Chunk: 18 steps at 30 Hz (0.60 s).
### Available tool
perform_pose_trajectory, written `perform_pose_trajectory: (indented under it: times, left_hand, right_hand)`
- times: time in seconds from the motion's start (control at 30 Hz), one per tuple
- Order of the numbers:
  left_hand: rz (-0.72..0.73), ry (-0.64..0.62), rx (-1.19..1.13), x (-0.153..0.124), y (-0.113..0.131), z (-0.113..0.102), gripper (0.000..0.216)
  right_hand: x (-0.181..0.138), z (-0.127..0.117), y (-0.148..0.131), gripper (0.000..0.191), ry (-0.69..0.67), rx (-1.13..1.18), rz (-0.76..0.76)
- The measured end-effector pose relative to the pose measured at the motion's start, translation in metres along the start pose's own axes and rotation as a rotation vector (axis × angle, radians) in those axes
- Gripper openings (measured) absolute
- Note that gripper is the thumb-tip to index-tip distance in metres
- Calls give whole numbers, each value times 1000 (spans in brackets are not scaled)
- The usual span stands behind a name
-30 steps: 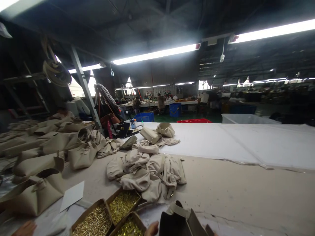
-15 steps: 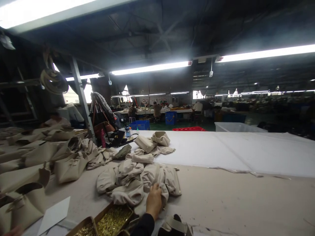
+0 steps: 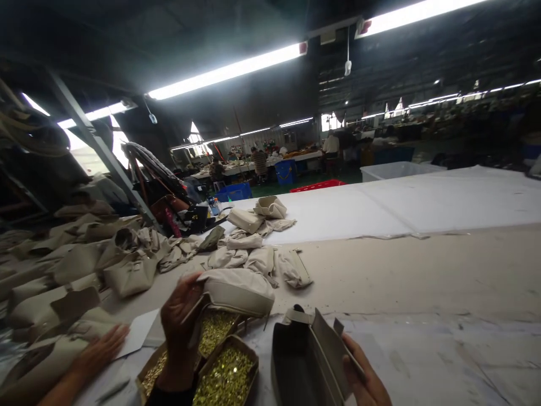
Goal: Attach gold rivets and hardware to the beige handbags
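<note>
Dim workshop hall, fluorescent strip lights (image 3: 228, 70)

Near edge, centre: open grey-lined beige leather bag (image 3: 304, 361), upright on the long worktable (image 3: 422, 282), right hand (image 3: 366, 380) at its right flap.
Left of that bag: cardboard trays of small brass fittings (image 3: 224, 378), side by side on the table.
Above the trays: folded beige fabric pouch (image 3: 239, 290), gripped at its left end by left hand (image 3: 180, 313).
Far left, near edge: another person's hand (image 3: 99, 352), beside a white paper card (image 3: 141, 332) and flat beige bags (image 3: 63, 316).
Behind the pouch: heap of loose beige pouches (image 3: 257, 256).
Behind the heap, right: white sheet (image 3: 380, 206) over the table.
Far background: blue crates (image 3: 287, 169), workers at benches.
</note>
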<state>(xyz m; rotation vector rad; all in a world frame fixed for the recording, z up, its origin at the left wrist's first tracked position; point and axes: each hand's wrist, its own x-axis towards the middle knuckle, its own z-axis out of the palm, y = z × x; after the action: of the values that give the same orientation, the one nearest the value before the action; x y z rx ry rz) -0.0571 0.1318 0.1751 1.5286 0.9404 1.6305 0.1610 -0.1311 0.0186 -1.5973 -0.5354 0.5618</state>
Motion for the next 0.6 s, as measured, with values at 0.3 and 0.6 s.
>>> perform_pose_trajectory:
  times: [0.3,0.6]
  left_hand:
    - [-82,161,-171,-27,51,-6,34]
    - [-161,-13,-202,-41,37,7,44]
  right_hand:
    - [-4,2,2,71,-23,14,25]
    - [-3,4,9,73,-33,81,62]
